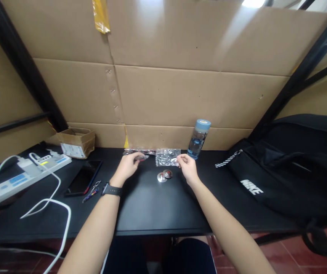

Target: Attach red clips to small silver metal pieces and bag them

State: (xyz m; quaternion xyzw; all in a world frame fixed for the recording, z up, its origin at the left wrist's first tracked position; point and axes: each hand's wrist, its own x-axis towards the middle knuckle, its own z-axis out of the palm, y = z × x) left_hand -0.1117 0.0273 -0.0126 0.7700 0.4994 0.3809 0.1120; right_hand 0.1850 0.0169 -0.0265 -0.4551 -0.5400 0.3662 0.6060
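Fingers of our left hand point(129, 164) curl down over the left end of a long clear plastic packet point(140, 153) at the far middle of the black desk point(152, 205), pinching it where something red shows under the fingertips. Our right hand point(188, 167) has its thumb and forefinger closed on the right edge of a crinkled clear bag point(167, 156), the other fingers loosely bent. We cannot tell what either bag holds; the plastic only glints.

From the head view, the long packet lies flat with its long axis running left to right, parallel to the cardboard wall point(180, 95) behind it. The crinkled bag lies just right of it, also wider than deep, between our two hands. Two small round metal discs point(165, 175) lie side by side, touching, just near of the bag and close to our right hand.

A water bottle point(198, 139) with a pale blue cap stands upright at the far edge, just right of our right hand; it looks partly filled with water. At far left an open cardboard box point(77, 142) sits against the wall; its inside is not visible. Near it lies a white power strip point(23, 173) with white cables, then a dark phone point(83, 177) and a pen point(90, 195). A black bag point(283, 171) fills the right end of the desk. Our left wrist wears a black watch point(111, 189).
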